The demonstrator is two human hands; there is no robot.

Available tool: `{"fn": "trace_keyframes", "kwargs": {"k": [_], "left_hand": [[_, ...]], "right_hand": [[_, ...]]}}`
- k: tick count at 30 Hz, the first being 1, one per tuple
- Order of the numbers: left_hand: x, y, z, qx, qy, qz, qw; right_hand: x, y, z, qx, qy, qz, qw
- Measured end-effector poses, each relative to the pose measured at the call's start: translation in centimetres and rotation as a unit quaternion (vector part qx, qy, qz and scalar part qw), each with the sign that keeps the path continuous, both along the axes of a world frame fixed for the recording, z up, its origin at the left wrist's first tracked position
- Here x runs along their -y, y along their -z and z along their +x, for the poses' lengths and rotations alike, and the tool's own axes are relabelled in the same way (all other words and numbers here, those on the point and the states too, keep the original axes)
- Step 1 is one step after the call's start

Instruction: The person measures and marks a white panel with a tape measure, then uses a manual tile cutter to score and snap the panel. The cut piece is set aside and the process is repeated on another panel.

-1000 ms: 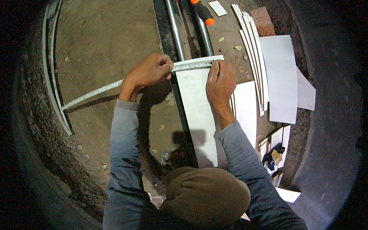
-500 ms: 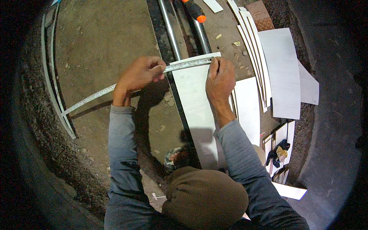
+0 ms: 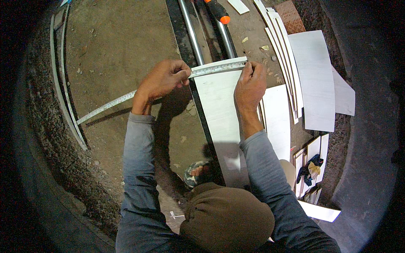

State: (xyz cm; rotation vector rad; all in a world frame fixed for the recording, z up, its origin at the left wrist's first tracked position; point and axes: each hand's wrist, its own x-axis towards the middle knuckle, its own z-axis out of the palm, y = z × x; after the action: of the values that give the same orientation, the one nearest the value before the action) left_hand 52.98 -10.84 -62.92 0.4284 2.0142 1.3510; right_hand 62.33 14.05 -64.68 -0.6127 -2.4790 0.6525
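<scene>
A white tile (image 3: 223, 109) lies lengthwise on a black tile cutter with two shiny rails (image 3: 192, 33). Across the tile's far end stretches a pale measuring tape (image 3: 219, 68). My left hand (image 3: 165, 80) pinches the tape just off the tile's left edge. At the tile's far right corner, my right hand (image 3: 251, 90) is closed on the tape's end, its fingertips touching the tile's edge. From my left wrist the tape runs on leftward above the ground to thin curved strips. Where its other end stops is unclear.
An orange-and-black handle (image 3: 219, 12) sits over the rails. To the right lie stacked narrow white strips (image 3: 287, 59), a large white tile (image 3: 314, 80) and a patterned brown piece (image 3: 290, 16). Dark gloves (image 3: 310, 170) rest on more tiles. Pale strips (image 3: 59, 80) lie far left.
Both hands have shifted right with the tape. Its end, a little short of the tile's right edge before, now reaches that edge. The whole view has moved slightly.
</scene>
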Motion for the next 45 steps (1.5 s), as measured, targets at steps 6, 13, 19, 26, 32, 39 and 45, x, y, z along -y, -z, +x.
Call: {"fn": "trace_keyframes", "kwargs": {"k": [6, 13, 19, 26, 32, 39, 45], "left_hand": [[-0.1, 0.1, -0.2, -0.001, 0.01, 0.005, 1.0], [-0.1, 0.6, -0.2, 0.03, 0.008, 0.009, 0.999], [0.0, 0.8, -0.6, 0.019, 0.023, 0.006, 1.0], [-0.1, 0.7, -0.8, 0.025, 0.022, -0.004, 0.999], [-0.2, 0.8, -0.9, 0.014, 0.023, -0.02, 0.999], [-0.2, 0.9, -1.0, 0.024, 0.021, -0.017, 0.999], [-0.1, 1.1, -1.0, 0.003, 0.027, -0.011, 1.0]], "right_hand": [[0.0, -0.3, -0.1, 0.012, 0.001, -0.013, 1.0], [0.2, -0.6, 0.0, 0.021, -0.016, 0.008, 1.0], [0.1, -0.5, -0.1, 0.026, -0.012, 0.04, 0.999], [-0.3, 0.2, 0.0, 0.038, -0.022, 0.068, 0.997], [-0.2, 0.3, 0.1, 0.036, -0.025, 0.077, 0.996], [-0.1, -0.1, 0.0, 0.038, -0.024, 0.055, 0.997], [-0.1, -0.3, 0.1, 0.051, -0.025, 0.067, 0.996]]}}
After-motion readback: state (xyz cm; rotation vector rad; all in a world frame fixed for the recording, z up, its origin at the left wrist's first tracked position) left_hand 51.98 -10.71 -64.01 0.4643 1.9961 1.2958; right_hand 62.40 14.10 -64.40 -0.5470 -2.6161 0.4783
